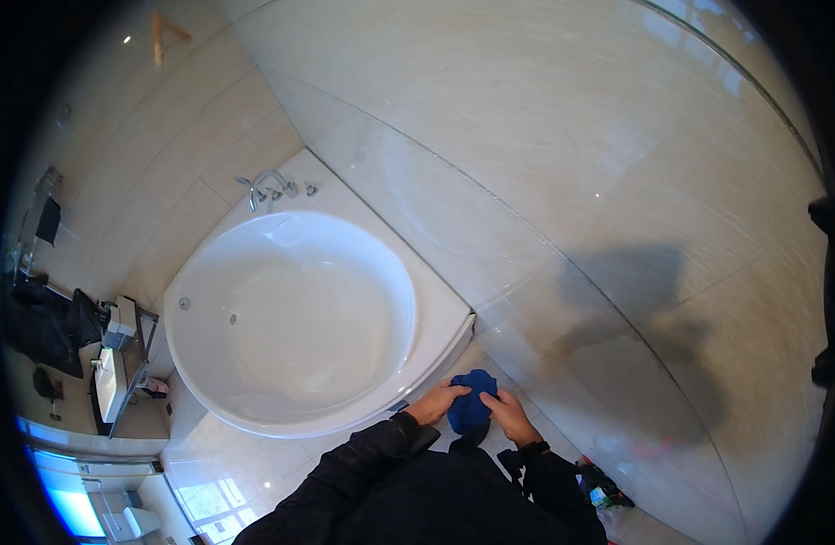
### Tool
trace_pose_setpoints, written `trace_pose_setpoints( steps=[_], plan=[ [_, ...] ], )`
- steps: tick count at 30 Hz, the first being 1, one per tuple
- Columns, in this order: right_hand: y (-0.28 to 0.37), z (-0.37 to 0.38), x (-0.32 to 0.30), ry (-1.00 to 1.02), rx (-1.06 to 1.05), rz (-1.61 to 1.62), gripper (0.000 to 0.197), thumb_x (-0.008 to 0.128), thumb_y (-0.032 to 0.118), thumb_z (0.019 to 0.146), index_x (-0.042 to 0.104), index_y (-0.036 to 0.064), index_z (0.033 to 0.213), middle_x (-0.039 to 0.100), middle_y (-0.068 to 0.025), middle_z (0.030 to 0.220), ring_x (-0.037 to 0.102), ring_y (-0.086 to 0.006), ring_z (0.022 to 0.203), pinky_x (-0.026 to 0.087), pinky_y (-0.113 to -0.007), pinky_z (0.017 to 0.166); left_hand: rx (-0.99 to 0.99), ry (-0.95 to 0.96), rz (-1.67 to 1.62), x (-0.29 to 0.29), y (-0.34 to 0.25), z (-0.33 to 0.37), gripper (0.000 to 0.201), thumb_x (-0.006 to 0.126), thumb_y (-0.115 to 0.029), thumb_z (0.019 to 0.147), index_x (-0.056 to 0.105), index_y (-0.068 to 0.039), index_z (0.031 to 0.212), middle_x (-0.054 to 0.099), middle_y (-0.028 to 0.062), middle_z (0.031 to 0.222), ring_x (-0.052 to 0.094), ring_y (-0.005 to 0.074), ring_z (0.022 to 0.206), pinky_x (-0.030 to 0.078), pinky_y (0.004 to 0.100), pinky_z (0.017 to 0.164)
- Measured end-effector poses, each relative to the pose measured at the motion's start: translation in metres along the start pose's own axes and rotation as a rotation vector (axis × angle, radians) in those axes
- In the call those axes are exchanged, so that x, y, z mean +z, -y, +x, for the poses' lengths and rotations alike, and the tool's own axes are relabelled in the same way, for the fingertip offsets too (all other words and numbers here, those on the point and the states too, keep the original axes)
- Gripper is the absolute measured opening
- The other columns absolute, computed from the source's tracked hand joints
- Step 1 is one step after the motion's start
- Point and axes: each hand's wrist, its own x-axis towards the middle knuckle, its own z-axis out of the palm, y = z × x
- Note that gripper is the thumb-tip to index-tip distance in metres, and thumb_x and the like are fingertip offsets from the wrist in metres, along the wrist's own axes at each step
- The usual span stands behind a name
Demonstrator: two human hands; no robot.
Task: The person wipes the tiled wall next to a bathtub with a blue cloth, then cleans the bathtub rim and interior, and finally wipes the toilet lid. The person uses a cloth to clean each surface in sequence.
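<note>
A bunched blue cloth (472, 397) is held between my two hands, in front of my dark clothing. My left hand (432, 403) pinches it on the left side, thumb on top. From the right, my right hand (512, 419) grips it in the same way, with its thumb pressed on the cloth. Both forearms are in black sleeves. Just left of my hands stands a white rounded corner bathtub (299, 327), with no water visible in it. The undersides of the cloth and most of my fingers are hidden.
Chrome taps (270, 186) sit on the tub's far corner ledge. A tiled wall (671, 182) runs along the right. A washbasin (111, 385) and dark hanging items (45, 322) are at far left. A bag with coloured items (603, 489) lies on the floor at lower right.
</note>
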Motion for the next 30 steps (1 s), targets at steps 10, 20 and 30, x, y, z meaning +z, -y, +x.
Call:
trace_pose_setpoints(
  steps=[10, 20, 30],
  plan=[
    [-0.039, 0.017, 0.094, -0.224, 0.085, 0.020, 0.058, 0.082, 0.013, 0.093, 0.053, -0.0092, 0.138, 0.067, -0.0180, 0.128, 0.068, -0.0291, 0.115, 0.056, -0.043, 0.104, 0.175, -0.108, 0.367, -0.109, 0.016, -0.017, 0.042, 0.067, -0.011, 0.084, 0.073, 0.007, 0.122, 0.077, 0.0147, 0.103, 0.069, 0.0229, 0.091, 0.057, 0.0369, 0.086],
    [-0.062, 0.064, 0.182, -0.036, 0.204, -0.092, 0.063, 0.075, 0.002, 0.093, 0.047, -0.0030, 0.149, 0.064, -0.0208, 0.134, 0.065, -0.0315, 0.122, 0.056, -0.045, 0.106, 0.098, -0.243, 0.080, -0.228, 0.035, -0.069, 0.045, 0.066, -0.005, 0.087, 0.071, 0.005, 0.130, 0.075, 0.0183, 0.119, 0.072, 0.0255, 0.104, 0.059, 0.0355, 0.094],
    [-0.091, 0.100, 0.195, -0.074, 0.271, -0.405, 0.037, 0.073, 0.003, 0.093, 0.062, -0.0035, 0.128, 0.070, -0.0152, 0.119, 0.067, -0.0252, 0.110, 0.054, -0.038, 0.099, 0.015, -0.476, -0.125, -0.260, 0.115, -0.080, 0.041, 0.068, -0.005, 0.090, 0.069, 0.004, 0.131, 0.075, 0.0197, 0.115, 0.073, 0.0246, 0.099, 0.060, 0.0364, 0.089]
  ],
)
